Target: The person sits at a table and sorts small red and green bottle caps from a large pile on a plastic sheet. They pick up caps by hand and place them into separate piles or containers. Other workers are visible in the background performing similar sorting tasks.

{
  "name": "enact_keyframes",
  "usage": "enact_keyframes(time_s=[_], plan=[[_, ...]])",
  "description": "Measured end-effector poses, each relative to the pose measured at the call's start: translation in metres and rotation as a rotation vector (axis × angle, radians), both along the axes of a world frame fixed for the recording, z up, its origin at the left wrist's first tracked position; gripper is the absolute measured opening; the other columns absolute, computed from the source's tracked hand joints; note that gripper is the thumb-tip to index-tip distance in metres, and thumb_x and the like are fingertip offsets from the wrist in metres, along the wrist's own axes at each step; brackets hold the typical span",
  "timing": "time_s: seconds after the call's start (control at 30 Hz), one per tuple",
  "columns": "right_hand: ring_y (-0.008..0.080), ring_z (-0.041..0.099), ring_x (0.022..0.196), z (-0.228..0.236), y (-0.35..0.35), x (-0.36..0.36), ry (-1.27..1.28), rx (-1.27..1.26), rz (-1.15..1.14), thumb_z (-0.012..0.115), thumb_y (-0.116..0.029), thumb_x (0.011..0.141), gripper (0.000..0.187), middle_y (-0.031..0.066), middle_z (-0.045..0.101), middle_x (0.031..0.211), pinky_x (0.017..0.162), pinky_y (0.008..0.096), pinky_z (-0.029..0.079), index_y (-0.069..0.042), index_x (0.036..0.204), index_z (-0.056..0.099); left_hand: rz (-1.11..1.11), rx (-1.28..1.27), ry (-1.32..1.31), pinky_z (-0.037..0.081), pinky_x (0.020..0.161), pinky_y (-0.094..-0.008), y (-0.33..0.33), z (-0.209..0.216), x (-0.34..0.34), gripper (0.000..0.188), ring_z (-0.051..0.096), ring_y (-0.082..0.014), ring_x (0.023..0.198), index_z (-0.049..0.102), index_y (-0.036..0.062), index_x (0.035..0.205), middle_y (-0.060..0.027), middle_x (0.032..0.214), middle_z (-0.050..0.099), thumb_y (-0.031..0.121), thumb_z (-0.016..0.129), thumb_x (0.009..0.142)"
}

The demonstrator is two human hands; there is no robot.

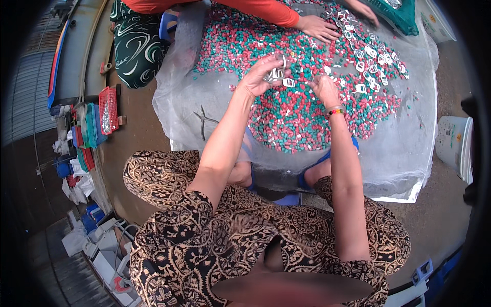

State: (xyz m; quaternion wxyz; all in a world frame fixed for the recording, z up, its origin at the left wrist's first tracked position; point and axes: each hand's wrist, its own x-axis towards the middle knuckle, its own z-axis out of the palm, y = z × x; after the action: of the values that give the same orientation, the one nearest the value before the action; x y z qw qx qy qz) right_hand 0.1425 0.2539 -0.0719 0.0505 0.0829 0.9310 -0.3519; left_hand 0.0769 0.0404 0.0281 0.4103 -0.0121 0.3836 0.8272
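Note:
My left hand (260, 75) is closed around several small white frame-shaped plastic pieces (276, 75), held above a wide spread of pink, green and white pebble-like bits (291, 120). Another white piece (289, 82) shows just beside its fingertips. To the right, my right hand (325, 90) hovers low over the same bits with its fingers curled together; whatever they may pinch is hidden. More loose white frame pieces (372, 64) lie scattered on the bits farther right. A pair of pliers (203, 122) with spread handles rests on the translucent sheet (179, 115), left of my left forearm.
Across the spread, a person in an orange sleeve (266, 11) has one hand (318, 28) flat on the bits. A green sack (396, 15) lies at the far right. White buckets (454, 146) stand beyond the right edge. Baskets, including a red one (108, 110), are at left.

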Motion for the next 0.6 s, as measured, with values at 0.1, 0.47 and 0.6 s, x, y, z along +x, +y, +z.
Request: enact_keyframes(time_s=[0.1,0.47,0.6], plan=[[0.0280,0.064,0.070,0.015,0.009,0.022,-0.108,-0.433,-0.150,0.068,-0.020,0.077,0.019,0.0097,0.061,0.065,0.054,0.0364,0.048,-0.002,0.080,0.063,-0.011,0.151,-0.062,0.060,0.052,-0.0347,-0.006,-0.003,0.007,0.023,0.059,-0.0348,0.096,0.050,0.0023,0.107,-0.0194,0.105,0.055,0.010,0.055,0.085],[0.0138,0.061,0.070,0.052,0.050,0.097,0.210,-1.623,-0.435,0.058,-0.006,0.080,0.030,0.0119,0.059,0.093,0.037,0.0170,0.036,-0.007,0.107,0.047,-0.283,-1.169,0.986,0.048,0.058,-0.0350,0.025,-0.035,0.007,0.031,0.062,-0.0199,0.074,0.063,0.0047,0.096,-0.0100,0.086,0.064,0.028,0.070,0.077],[0.0082,0.050,0.054,0.048,0.053,0.082,0.084,-1.520,-0.449,0.061,-0.007,0.080,0.043,0.0029,0.053,0.072,0.036,0.0163,0.028,-0.004,0.121,0.049,-0.464,-1.467,1.228,0.046,0.075,-0.0445,0.033,-0.053,0.014,0.027,0.062,-0.0338,0.089,0.064,0.0064,0.099,-0.0178,0.093,0.065,0.027,0.063,0.082]])
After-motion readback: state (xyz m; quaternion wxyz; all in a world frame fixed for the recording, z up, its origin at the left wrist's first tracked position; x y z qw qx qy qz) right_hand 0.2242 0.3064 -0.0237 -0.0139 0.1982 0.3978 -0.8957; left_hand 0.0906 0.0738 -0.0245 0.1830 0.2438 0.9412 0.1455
